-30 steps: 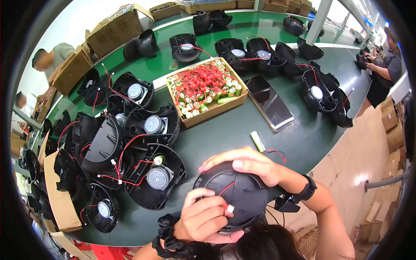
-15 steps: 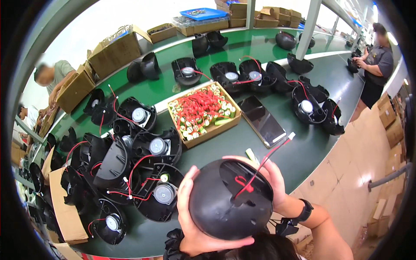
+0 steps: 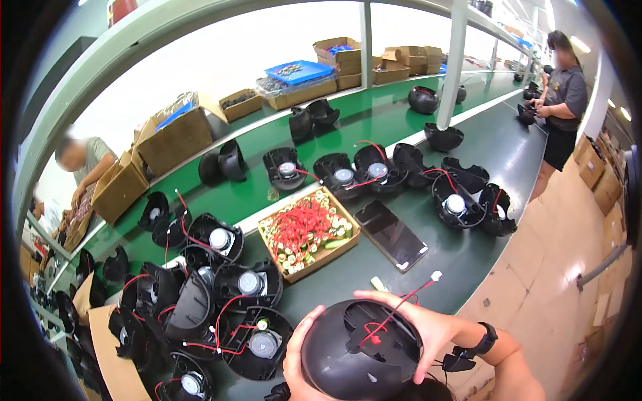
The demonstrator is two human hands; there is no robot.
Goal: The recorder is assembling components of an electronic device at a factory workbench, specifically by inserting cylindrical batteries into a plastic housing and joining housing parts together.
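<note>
My left grip [image 3: 295,364] and right grip [image 3: 435,329] clasp a round black housing [image 3: 348,357] over the near desk [image 3: 319,296] — its red lead [image 3: 403,305] ending in an unmated white plug [image 3: 437,275] — while half-shells [image 3: 241,362] at left lie open, speakers [image 3: 263,344] exposed.

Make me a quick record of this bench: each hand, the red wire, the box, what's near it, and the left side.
Left hand: left hand on black housing
Right hand: right hand on its other side
Red wire: rising from the housing, white connector at its end
Box: cardboard box holding green cylinders and red wires
Beside box: dark flat device
Left side: open black shells
</note>
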